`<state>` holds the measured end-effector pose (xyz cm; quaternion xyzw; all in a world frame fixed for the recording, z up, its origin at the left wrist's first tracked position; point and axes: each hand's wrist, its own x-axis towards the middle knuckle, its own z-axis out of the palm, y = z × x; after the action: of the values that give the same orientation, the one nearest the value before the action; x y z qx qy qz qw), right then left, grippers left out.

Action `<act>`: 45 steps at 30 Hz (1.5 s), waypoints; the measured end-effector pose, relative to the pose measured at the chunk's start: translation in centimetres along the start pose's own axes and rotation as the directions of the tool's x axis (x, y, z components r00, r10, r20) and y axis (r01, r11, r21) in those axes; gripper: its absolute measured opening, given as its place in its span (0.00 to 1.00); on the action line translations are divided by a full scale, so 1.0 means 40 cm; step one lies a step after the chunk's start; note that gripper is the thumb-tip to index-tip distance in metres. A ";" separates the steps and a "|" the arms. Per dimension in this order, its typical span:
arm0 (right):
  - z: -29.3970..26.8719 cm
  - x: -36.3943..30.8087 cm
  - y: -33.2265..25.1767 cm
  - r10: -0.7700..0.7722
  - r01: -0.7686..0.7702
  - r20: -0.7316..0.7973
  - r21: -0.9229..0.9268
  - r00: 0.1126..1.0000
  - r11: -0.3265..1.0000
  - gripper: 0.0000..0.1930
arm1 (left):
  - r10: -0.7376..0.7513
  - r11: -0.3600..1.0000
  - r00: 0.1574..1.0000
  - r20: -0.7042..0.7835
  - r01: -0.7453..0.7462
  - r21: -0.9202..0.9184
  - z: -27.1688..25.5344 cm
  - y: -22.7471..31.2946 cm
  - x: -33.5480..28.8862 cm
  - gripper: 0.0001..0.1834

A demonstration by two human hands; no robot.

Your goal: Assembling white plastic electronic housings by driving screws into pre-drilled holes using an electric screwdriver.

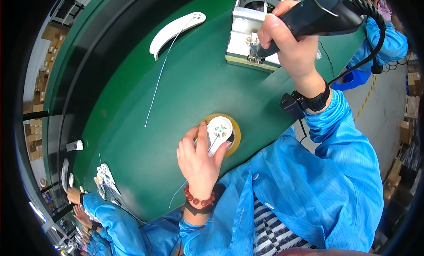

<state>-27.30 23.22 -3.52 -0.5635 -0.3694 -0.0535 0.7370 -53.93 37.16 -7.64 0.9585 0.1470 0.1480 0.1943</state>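
Note:
My right hand point(291, 48) is wrapped round a black electric screwdriver point(324, 18). Its tip points down at the front of a metal screw feeder point(240, 40); whether it touches a screw is too small to tell. With thumb and fingers, my left hand point(199, 155) grips a white plastic housing point(219, 128) with a round end, inside which small coloured parts show. That housing rests on a yellow ring, like a roll of tape point(237, 139), near the table's front edge.
On the green table point(128, 154), a curved white shell point(176, 31) with a thin cable lies at the far side. White parts with wires point(105, 178) are piled at left, near a co-worker's hand point(74, 195). A black cord point(375, 52) loops at right.

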 end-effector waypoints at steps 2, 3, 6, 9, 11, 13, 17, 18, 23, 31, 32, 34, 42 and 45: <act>-0.002 0.001 0.000 -0.002 0.002 0.009 0.039 1.000 0.999 0.07 | 0.000 1.000 1.000 -0.002 0.000 -0.005 -0.001 0.000 0.001 0.39; -0.002 0.002 0.000 -0.004 0.003 0.014 0.058 1.000 0.998 0.07 | -0.004 1.000 1.000 -0.003 0.003 -0.006 0.001 0.000 0.001 0.39; -0.001 0.001 0.000 0.009 -0.009 0.007 0.109 1.000 0.994 0.07 | -0.008 1.000 1.000 -0.006 0.008 -0.007 0.004 -0.001 0.001 0.38; 0.001 0.001 -0.003 -0.007 0.006 0.017 0.046 1.000 0.999 0.07 | -0.007 1.000 1.000 -0.010 0.007 -0.005 0.006 -0.002 0.002 0.38; 0.002 0.002 -0.002 -0.002 0.002 0.007 0.043 1.000 0.999 0.07 | -0.006 1.000 1.000 -0.011 0.006 0.000 0.005 -0.002 0.003 0.38; 0.008 0.004 -0.008 0.059 -0.057 -0.043 0.035 0.997 0.998 0.07 | -0.010 1.000 1.000 -0.008 0.010 -0.010 0.005 -0.001 0.005 0.37; 0.016 0.020 -0.010 0.186 -0.182 -0.021 0.105 0.982 0.978 0.07 | 0.009 1.000 1.000 -0.014 -0.009 0.019 0.000 0.006 0.006 0.36; 0.013 0.022 -0.005 0.188 -0.191 0.037 0.142 0.981 0.971 0.07 | 0.034 0.999 0.999 -0.017 -0.033 0.019 0.001 0.010 0.009 0.36; 0.054 -0.076 -0.014 0.250 -0.262 0.077 0.261 0.965 0.929 0.06 | 0.038 0.999 0.999 -0.013 -0.038 -0.035 0.005 -0.010 0.006 0.35; 0.196 -0.127 -0.141 0.036 -0.215 0.419 0.387 0.907 0.897 0.12 | 0.021 0.994 0.996 -0.092 -0.031 -0.106 0.015 -0.031 -0.007 0.33; 0.214 -0.129 -0.144 0.031 -0.219 0.446 0.378 0.895 0.900 0.12 | 0.016 0.994 0.996 -0.088 -0.026 -0.107 0.016 -0.032 -0.009 0.33; 0.242 -0.135 -0.133 0.031 -0.221 0.480 0.345 0.877 0.912 0.11 | 0.007 0.994 0.997 -0.078 -0.015 -0.107 0.015 -0.034 -0.014 0.33; 0.292 -0.146 -0.091 0.022 -0.202 0.529 0.285 0.849 0.937 0.11 | 0.008 0.990 0.997 -0.074 -0.019 -0.140 0.006 -0.055 -0.014 0.33; 0.302 -0.150 -0.090 0.015 -0.191 0.530 0.278 0.848 0.941 0.11 | 0.012 0.989 0.997 -0.078 -0.023 -0.144 0.005 -0.066 -0.020 0.33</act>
<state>-39.25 30.42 -3.18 -0.4488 -0.5274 0.2018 0.6926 -55.16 39.15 -9.11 0.9366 0.1350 0.1970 0.2562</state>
